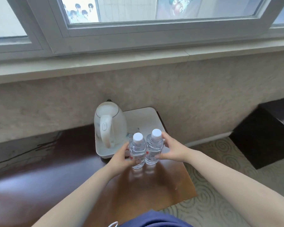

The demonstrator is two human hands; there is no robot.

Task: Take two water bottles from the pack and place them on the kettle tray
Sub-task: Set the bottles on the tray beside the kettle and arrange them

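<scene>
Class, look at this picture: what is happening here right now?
A person holds two water bottles side by side, the left hand on the left bottle and the right hand on the right bottle. Both are at the front edge of the white tray that carries the kettle, on a wooden table.
</scene>
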